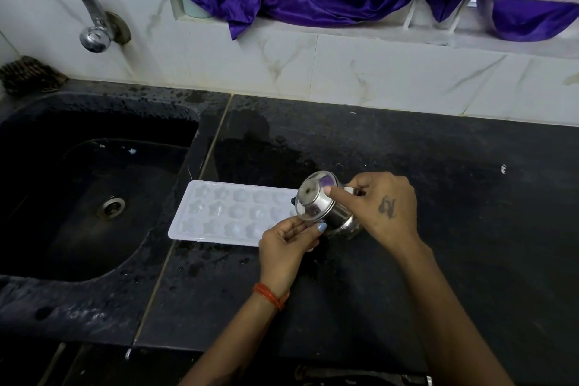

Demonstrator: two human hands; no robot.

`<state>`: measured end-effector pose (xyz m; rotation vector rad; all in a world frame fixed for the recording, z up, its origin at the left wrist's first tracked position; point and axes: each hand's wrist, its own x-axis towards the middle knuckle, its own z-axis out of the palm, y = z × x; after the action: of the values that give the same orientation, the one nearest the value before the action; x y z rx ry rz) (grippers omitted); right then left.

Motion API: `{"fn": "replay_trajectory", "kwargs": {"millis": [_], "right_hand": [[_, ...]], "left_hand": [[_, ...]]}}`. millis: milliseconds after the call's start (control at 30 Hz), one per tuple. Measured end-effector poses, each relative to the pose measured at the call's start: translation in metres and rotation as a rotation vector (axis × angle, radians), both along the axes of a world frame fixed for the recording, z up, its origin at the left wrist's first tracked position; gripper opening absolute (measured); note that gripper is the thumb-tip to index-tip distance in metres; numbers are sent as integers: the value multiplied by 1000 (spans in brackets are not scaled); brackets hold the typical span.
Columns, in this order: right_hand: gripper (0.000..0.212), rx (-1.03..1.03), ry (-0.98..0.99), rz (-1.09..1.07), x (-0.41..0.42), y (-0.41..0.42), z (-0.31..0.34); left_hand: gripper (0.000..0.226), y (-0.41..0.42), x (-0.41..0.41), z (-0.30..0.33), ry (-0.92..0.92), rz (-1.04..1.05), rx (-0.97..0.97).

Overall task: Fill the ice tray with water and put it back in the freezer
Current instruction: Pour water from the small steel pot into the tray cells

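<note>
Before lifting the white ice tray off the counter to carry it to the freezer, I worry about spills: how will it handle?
The ice tray looks thin and shallow, so it probably flexes and slops easily. The countertop is wet, so it may be slippery.

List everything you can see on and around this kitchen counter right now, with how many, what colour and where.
ice tray: one, white, flat on the counter just right of the sink
steel jug: one, silver, tipped on its side at the tray's right end, held by both hands
counter: one, black, wet patches near the tray
sink: one, black, at left, steel drain in its floor
tap: one, silver, on the wall above the sink
brush: one, brown bristles, behind the sink at far left
cloth: one, purple, draped along the ledge at top
wrist thread: orange-red, on the left wrist
left hand: grip on the jug's rim
right hand: grip on the jug's body
</note>
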<state>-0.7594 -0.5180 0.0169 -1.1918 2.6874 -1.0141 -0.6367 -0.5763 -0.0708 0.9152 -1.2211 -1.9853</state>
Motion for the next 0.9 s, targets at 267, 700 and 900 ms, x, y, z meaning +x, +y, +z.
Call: {"fn": "replay_trajectory", "kwargs": {"millis": [267,700,900], "right_hand": [[38,42,0,-28,-5,10,-2],[43,150,146,27,-4,12,3],[41,140,179,8,-5,10,2]], "left_hand": [[17,6,-6,-2,6,-59,17],[18,10,-13,-6,37,-138,73],[17,9,-16,-7,37,-140,80]]}}
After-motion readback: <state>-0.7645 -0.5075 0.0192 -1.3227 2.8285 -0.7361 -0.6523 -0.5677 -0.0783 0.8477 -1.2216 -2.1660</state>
